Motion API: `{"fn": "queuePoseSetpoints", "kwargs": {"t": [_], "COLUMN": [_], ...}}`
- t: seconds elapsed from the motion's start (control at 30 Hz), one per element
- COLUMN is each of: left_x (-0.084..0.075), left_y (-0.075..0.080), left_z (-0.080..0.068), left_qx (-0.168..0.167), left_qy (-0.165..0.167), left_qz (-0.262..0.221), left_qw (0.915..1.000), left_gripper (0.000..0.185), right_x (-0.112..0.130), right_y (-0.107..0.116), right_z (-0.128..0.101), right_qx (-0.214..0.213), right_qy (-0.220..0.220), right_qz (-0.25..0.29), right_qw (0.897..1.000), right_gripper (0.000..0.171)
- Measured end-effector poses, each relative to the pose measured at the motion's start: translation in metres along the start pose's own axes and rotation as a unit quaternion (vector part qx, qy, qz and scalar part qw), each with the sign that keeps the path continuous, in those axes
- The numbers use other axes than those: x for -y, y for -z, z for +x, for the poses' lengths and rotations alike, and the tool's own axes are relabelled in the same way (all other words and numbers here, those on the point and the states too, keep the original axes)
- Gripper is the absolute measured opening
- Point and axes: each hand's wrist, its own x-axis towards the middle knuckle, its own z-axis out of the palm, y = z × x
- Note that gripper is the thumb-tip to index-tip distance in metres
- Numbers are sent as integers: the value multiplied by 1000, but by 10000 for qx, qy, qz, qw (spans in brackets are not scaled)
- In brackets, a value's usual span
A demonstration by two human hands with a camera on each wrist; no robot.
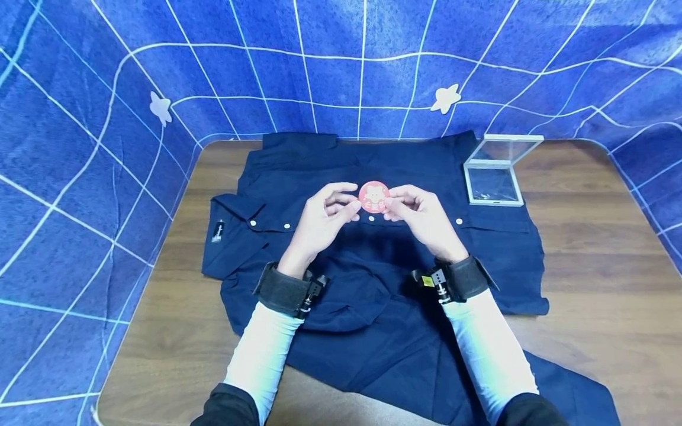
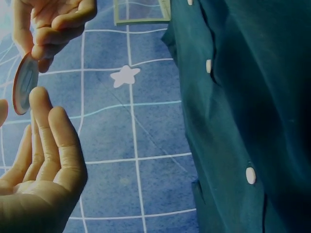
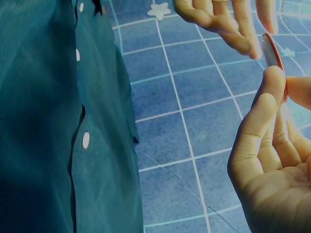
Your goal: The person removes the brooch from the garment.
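Badge: one round pink badge (image 1: 374,197) with a cartoon figure on its face, held up above the middle of the shirt, between the two hands.
Left hand: the left hand (image 1: 321,220) pinches the badge's 9 o'clock edge between thumb and fingertips; the left wrist view shows its fingers (image 2: 44,127) nearly straight beside the rim.
Right hand: the right hand (image 1: 421,216) pinches the badge's 3 o'clock edge, fingers curled round the rim, as the right wrist view shows.
Shirt: one dark navy shirt (image 1: 383,284) spread flat on the bench, collar toward 12 o'clock; four white buttons are visible in the head view.
Case: one clear plastic case (image 1: 492,177), lid raised, at 2 o'clock from the badge, lying partly on the shirt's edge.
Bench: one wooden bench (image 1: 597,284) under everything.
Backdrop: blue cloth (image 1: 80,148) with white grid lines around the bench; two pale star shapes on it, at 10 and 1 o'clock from the badge.
Wrist straps: two, one black strap on each forearm.
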Motion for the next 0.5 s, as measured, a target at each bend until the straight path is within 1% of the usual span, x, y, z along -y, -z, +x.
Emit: {"fn": "queuePoseSetpoints", "kwargs": {"t": [0.13, 0.27, 0.4, 0.5], "left_x": [4, 7, 10, 11], "left_y": [-9, -24, -42, -58], "left_z": [7, 18, 29, 38], "left_qx": [316, 607, 915, 1099], "left_qy": [116, 253, 362, 361], "left_qz": [340, 622, 899, 954], "left_qw": [9989, 9959, 9911, 9887], "left_gripper": [29, 27, 28, 27], "right_x": [-4, -10, -16, -18], "right_y": [14, 31, 49, 66], "right_z": [0, 4, 6, 5], "right_qx": [-181, -391, -586, -719], "right_qy": [10, -115, -309, -378], "right_qz": [-29, 52, 703, 1210], "right_qw": [9998, 9992, 9953, 9893], "right_gripper": [26, 25, 10, 7]}}
